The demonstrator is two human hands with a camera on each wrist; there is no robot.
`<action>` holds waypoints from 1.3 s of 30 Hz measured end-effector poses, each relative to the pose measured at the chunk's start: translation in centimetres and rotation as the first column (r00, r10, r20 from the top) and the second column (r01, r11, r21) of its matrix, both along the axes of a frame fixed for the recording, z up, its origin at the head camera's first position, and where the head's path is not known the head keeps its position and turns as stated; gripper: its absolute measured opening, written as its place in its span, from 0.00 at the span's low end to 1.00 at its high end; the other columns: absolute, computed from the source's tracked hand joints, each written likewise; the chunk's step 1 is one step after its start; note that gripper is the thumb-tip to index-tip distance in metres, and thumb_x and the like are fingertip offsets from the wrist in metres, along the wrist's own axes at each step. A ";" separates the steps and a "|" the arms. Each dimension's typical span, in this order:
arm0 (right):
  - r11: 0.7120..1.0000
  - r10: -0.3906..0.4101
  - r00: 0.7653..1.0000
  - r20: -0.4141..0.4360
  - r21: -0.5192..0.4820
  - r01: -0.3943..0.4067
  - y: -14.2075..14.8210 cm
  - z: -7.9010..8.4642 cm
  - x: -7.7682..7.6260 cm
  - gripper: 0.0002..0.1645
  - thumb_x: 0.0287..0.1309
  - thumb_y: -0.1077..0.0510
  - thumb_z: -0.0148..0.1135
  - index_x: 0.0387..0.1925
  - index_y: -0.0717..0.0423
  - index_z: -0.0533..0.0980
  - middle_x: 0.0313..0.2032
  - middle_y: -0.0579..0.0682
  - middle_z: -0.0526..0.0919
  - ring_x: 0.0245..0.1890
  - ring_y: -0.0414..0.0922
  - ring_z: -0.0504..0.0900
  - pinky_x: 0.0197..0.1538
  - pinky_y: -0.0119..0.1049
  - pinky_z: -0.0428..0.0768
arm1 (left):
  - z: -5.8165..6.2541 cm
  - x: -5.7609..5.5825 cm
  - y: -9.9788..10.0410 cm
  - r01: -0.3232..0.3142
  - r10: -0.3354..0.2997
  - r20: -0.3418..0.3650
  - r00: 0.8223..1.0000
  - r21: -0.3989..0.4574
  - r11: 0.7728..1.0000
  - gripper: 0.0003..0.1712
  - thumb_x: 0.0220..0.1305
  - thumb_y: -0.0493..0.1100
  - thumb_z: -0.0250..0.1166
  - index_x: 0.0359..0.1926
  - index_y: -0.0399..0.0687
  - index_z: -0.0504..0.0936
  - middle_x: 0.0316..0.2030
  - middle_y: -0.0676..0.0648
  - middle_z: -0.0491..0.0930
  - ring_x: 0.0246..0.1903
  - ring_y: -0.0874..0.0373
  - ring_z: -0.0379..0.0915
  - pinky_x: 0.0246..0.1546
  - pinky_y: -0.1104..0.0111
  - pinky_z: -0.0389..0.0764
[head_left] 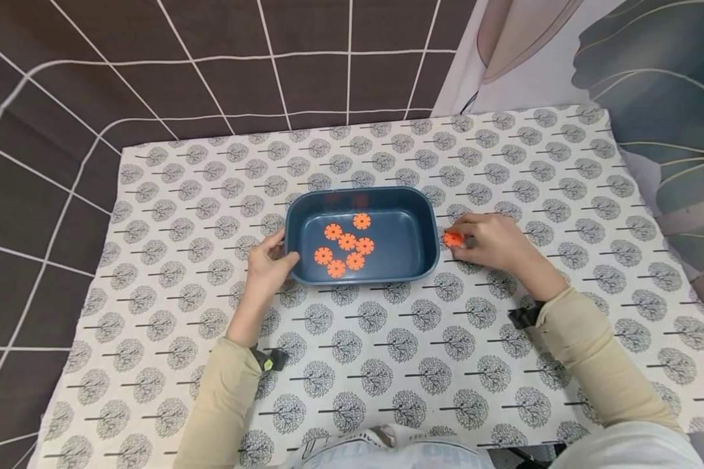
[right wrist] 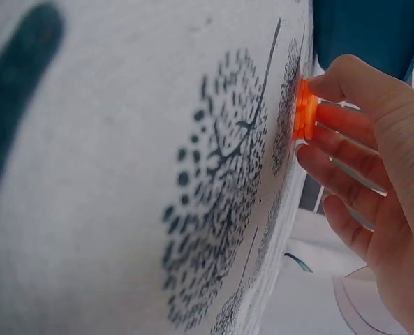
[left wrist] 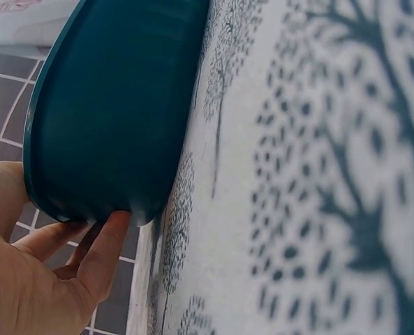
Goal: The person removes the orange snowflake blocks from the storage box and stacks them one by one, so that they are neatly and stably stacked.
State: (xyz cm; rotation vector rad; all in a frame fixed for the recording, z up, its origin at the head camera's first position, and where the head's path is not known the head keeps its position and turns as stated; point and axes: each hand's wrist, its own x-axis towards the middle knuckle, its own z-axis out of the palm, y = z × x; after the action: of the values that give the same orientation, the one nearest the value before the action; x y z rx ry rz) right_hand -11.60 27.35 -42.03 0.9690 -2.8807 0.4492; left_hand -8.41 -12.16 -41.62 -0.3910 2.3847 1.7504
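A dark blue rectangular plastic tub (head_left: 407, 264) stands mid-table, with several flat orange notched discs (head_left: 347, 241) lying on its floor, a few of them overlapping. My left hand (head_left: 268, 266) holds the tub's left end, thumb at the rim and fingers against the outer wall, as the left wrist view also shows on the tub (left wrist: 116, 112). Just beyond the tub's right end, my right hand (head_left: 493, 241) pinches a small stack of orange notched discs (right wrist: 305, 112) between thumb and fingertips. That stack is right at the cloth, its far side partly hidden by the fingers.
A white cloth (head_left: 375, 345) printed with grey trees covers the table. Behind and to the left hangs a brown curtain (head_left: 229, 91) with a white grid; a patterned grey-green curtain (head_left: 674, 98) is at the right. Each wrist wears a dark strap (head_left: 270, 359).
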 end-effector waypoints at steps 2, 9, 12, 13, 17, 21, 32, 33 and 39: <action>1.000 -0.003 1.000 0.001 0.006 0.003 0.0 0.0 0.0 0.20 0.42 0.52 0.69 0.39 0.57 0.82 0.38 0.51 0.83 0.23 0.41 0.79 0.22 0.35 0.78 | 0.0 0.0 0.0 -0.002 0.002 0.007 1.000 0.009 1.000 0.35 0.52 0.29 0.61 0.63 0.51 0.70 0.51 0.43 0.74 0.47 0.52 0.73 0.38 0.68 0.85; 1.000 -0.023 1.000 0.004 0.016 0.023 0.1 -0.2 0.0 0.20 0.43 0.51 0.69 0.39 0.56 0.82 0.37 0.48 0.83 0.21 0.38 0.77 0.20 0.31 0.74 | 0.1 0.0 0.0 -0.011 0.010 0.035 0.999 0.024 1.000 0.36 0.52 0.30 0.61 0.63 0.53 0.70 0.50 0.43 0.74 0.46 0.53 0.72 0.33 0.70 0.85; 0.999 -0.035 0.999 0.028 0.024 0.034 0.1 -0.2 0.0 0.20 0.44 0.50 0.69 0.40 0.55 0.82 0.36 0.47 0.83 0.21 0.37 0.76 0.19 0.29 0.73 | 0.1 0.0 0.0 -0.012 0.011 0.023 1.000 0.021 1.000 0.35 0.51 0.29 0.61 0.63 0.52 0.70 0.50 0.44 0.74 0.45 0.53 0.72 0.33 0.71 0.85; 0.999 -0.043 0.998 0.038 0.030 0.041 0.1 -0.2 0.0 0.20 0.44 0.50 0.69 0.41 0.55 0.81 0.36 0.47 0.83 0.21 0.36 0.75 0.19 0.29 0.72 | 0.1 0.0 0.0 -0.011 0.010 0.018 1.000 0.018 1.000 0.35 0.52 0.29 0.61 0.63 0.51 0.70 0.51 0.44 0.74 0.45 0.54 0.72 0.34 0.71 0.85; 0.997 -0.066 0.995 0.070 0.048 0.063 0.1 0.1 0.1 0.22 0.46 0.48 0.68 0.43 0.54 0.80 0.36 0.48 0.82 0.21 0.37 0.73 0.20 0.29 0.71 | 0.0 0.0 0.0 -0.009 0.009 0.006 1.000 0.008 1.000 0.35 0.52 0.28 0.61 0.63 0.51 0.70 0.52 0.44 0.74 0.45 0.54 0.72 0.39 0.69 0.84; 0.997 -0.068 0.995 0.077 0.048 0.064 0.2 0.4 0.2 0.22 0.47 0.48 0.68 0.44 0.54 0.80 0.40 0.50 0.83 0.23 0.39 0.75 0.23 0.33 0.75 | -0.1 0.0 0.0 -0.006 0.006 0.002 1.000 0.006 1.000 0.35 0.52 0.28 0.61 0.63 0.50 0.70 0.52 0.44 0.74 0.46 0.53 0.71 0.48 0.65 0.80; 0.989 -0.077 0.997 -0.011 -0.130 0.075 -0.4 2.4 -0.5 0.25 0.45 0.52 0.70 0.48 0.55 0.79 0.43 0.53 0.83 0.30 0.45 0.82 0.26 0.39 0.80 | 0.1 0.0 -0.1 -0.016 0.016 0.028 0.999 0.008 1.000 0.35 0.52 0.29 0.61 0.63 0.52 0.70 0.55 0.45 0.73 0.50 0.53 0.72 0.50 0.65 0.80; 0.986 -0.075 0.997 -0.025 -0.150 0.071 -0.5 2.6 -0.7 0.26 0.45 0.52 0.70 0.49 0.55 0.79 0.43 0.53 0.83 0.30 0.45 0.82 0.24 0.38 0.79 | 0.2 0.0 -0.1 -0.016 0.016 0.031 0.999 0.011 1.000 0.35 0.52 0.30 0.61 0.63 0.52 0.70 0.55 0.46 0.72 0.50 0.53 0.72 0.48 0.65 0.81; 0.970 -0.090 0.995 -0.029 -0.230 0.081 -1.5 3.3 -1.1 0.28 0.46 0.50 0.70 0.52 0.51 0.78 0.44 0.50 0.82 0.33 0.43 0.80 0.24 0.38 0.77 | 0.2 0.0 0.2 -0.011 0.011 0.034 0.999 0.012 1.000 0.36 0.52 0.29 0.61 0.64 0.52 0.69 0.55 0.45 0.72 0.49 0.52 0.72 0.42 0.66 0.84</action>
State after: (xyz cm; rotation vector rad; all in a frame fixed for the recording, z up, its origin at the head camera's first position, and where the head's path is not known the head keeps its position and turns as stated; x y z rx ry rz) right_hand -12.72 25.83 -38.69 0.8037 -2.7448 0.7263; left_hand -8.44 -11.97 -41.46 -0.4292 2.3521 1.7475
